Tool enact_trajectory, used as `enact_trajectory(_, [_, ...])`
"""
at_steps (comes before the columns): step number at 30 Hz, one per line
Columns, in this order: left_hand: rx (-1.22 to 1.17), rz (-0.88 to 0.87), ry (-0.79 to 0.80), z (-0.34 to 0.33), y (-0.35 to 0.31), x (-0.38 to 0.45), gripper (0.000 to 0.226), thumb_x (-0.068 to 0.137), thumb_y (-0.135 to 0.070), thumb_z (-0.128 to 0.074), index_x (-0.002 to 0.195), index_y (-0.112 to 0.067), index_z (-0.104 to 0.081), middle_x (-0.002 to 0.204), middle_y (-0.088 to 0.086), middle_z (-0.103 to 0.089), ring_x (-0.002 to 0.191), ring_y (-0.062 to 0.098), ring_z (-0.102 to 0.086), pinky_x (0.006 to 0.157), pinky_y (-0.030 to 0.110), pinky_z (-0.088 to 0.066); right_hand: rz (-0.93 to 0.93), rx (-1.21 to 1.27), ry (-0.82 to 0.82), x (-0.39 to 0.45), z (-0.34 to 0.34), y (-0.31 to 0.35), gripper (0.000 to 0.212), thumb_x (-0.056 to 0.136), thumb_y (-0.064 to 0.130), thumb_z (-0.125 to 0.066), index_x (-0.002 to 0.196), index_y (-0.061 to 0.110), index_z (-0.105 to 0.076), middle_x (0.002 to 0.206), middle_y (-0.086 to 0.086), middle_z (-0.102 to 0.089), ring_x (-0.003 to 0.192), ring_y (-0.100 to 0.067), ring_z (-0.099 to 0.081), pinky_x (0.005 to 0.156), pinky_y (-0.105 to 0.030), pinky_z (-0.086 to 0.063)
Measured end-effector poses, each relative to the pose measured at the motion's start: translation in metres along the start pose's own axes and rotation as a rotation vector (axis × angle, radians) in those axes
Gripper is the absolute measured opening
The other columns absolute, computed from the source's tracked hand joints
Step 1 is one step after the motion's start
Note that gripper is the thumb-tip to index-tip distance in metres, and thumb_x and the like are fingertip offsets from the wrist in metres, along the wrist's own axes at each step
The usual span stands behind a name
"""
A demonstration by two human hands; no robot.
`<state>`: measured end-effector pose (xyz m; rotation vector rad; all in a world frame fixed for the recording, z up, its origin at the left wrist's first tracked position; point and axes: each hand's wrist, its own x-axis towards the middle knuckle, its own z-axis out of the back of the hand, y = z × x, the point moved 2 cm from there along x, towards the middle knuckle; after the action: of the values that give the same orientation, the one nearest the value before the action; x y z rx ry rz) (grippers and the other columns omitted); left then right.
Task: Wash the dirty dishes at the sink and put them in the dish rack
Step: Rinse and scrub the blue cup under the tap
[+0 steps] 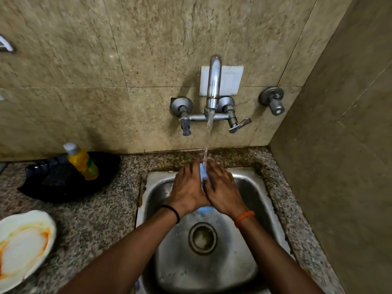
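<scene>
My left hand [187, 186] and my right hand [222, 187] are pressed side by side around a light blue dish [202, 174] over the steel sink [250, 209]. Only slivers of the blue dish show between and below my palms. Water from the wall tap [214, 81] falls onto the dish between my fingers. A white plate [23, 247] smeared with orange sauce lies on the counter at the lower left. No dish rack is in view.
A yellow soap bottle [81, 163] stands in a black pan [67, 179] on the granite counter [95, 219] left of the sink. Tap handles [237, 125] and a separate valve [273, 101] stick out from the wall. A tiled side wall closes the right.
</scene>
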<state>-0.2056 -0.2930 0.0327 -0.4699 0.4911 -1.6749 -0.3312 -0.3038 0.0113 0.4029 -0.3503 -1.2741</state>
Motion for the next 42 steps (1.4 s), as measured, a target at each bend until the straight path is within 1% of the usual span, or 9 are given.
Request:
enact_trajectory(5, [0.118, -0.135, -0.075, 0.000, -0.012, 0.001, 0.125, 0.044, -0.061, -0.078, 0.146, -0.015, -0.025, 0.137, 0.004, -0.041, 0.124, 0.023, -0.040, 0.105, 0.033, -0.033, -0.340, 0.196, -0.107, 0.027, 0.017, 0.008, 0.047, 0.096, 0.050, -0.038, 0.121, 0.016, -0.060, 0.126, -0.013, -0.062, 0.117, -0.032, -0.057, 0.095, -0.036, -0.044])
enact_trajectory(10, [0.264, -0.237, -0.109, 0.010, -0.014, -0.001, 0.124, 0.049, -0.065, -0.072, 0.150, -0.017, -0.018, 0.137, 0.008, -0.039, 0.121, 0.026, -0.039, 0.102, 0.037, -0.033, -0.430, 0.707, 0.052, 0.048, 0.030, 0.004, 0.042, 0.098, 0.040, -0.042, 0.074, 0.012, -0.063, 0.081, -0.013, -0.068, 0.075, -0.023, -0.059, 0.069, -0.029, -0.043])
enact_trajectory(15, [0.508, -0.447, 0.005, 0.019, -0.013, 0.002, 0.118, 0.054, -0.065, -0.072, 0.150, -0.019, -0.020, 0.148, 0.012, -0.028, 0.129, 0.030, -0.031, 0.108, 0.039, -0.028, -0.614, 1.105, 0.298, 0.046, 0.022, -0.014, 0.037, 0.088, 0.053, -0.053, 0.089, 0.019, -0.066, 0.080, -0.007, -0.069, 0.070, -0.022, -0.066, 0.063, -0.026, -0.051])
enact_trajectory(21, [0.655, -0.611, 0.131, 0.020, -0.011, 0.020, 0.115, 0.051, -0.064, -0.069, 0.150, -0.031, -0.020, 0.149, 0.013, -0.029, 0.133, 0.035, -0.031, 0.106, 0.044, -0.033, -0.712, 1.431, 0.254, 0.031, 0.007, -0.027, 0.032, 0.093, 0.039, -0.046, 0.097, 0.014, -0.066, 0.080, -0.006, -0.073, 0.073, -0.020, -0.069, 0.074, -0.031, -0.050])
enact_trajectory(29, [0.195, -0.272, 0.348, 0.021, -0.003, 0.039, 0.129, 0.057, -0.037, -0.082, 0.148, -0.044, 0.008, 0.159, 0.009, -0.001, 0.148, 0.031, 0.004, 0.118, 0.048, -0.021, -0.563, 1.740, 0.085, 0.029, 0.016, -0.025, 0.029, 0.093, 0.030, -0.053, 0.091, 0.009, -0.073, 0.085, -0.010, -0.075, 0.076, -0.023, -0.072, 0.066, -0.033, -0.058])
enact_trajectory(32, [-0.323, 0.055, 0.425, 0.027, -0.008, 0.033, 0.099, 0.074, -0.016, -0.073, 0.151, -0.028, -0.013, 0.154, 0.014, -0.023, 0.143, 0.029, -0.023, 0.109, 0.040, -0.034, -0.447, 1.552, -0.018, 0.025, 0.020, -0.021, 0.029, 0.097, 0.018, -0.051, 0.107, -0.005, -0.066, 0.088, -0.013, -0.074, 0.075, -0.024, -0.071, 0.064, -0.032, -0.059])
enact_trajectory(35, [-0.954, 0.466, 0.380, 0.028, -0.006, 0.032, 0.018, 0.090, -0.021, -0.055, 0.108, -0.017, -0.056, 0.094, 0.008, -0.064, 0.079, 0.018, -0.062, 0.069, 0.026, -0.050, -0.304, 1.095, -0.024, 0.012, 0.013, -0.008, 0.026, 0.093, 0.016, -0.060, 0.113, 0.000, -0.064, 0.102, -0.018, -0.070, 0.090, -0.029, -0.067, 0.073, -0.035, -0.054])
enact_trajectory(38, [-1.050, 0.542, 0.411, 0.013, 0.008, 0.030, 0.037, 0.086, -0.050, -0.060, 0.104, -0.017, -0.065, 0.086, 0.003, -0.072, 0.069, 0.017, -0.065, 0.066, 0.027, -0.054, -0.029, 0.462, -0.045, -0.007, 0.007, 0.018, 0.020, 0.093, 0.020, -0.059, 0.112, 0.016, -0.063, 0.105, -0.008, -0.071, 0.094, -0.024, -0.066, 0.075, -0.029, -0.048])
enact_trajectory(42, [-1.203, 0.675, 0.219, -0.004, 0.028, 0.022, 0.025, 0.093, -0.035, -0.054, 0.107, -0.016, -0.061, 0.077, 0.004, -0.072, 0.063, 0.019, -0.066, 0.064, 0.031, -0.052, 0.227, -0.058, -0.049, -0.024, 0.008, 0.039, 0.045, 0.088, 0.014, -0.050, 0.131, 0.028, -0.052, 0.107, -0.006, -0.072, 0.097, -0.026, -0.066, 0.072, -0.032, -0.048])
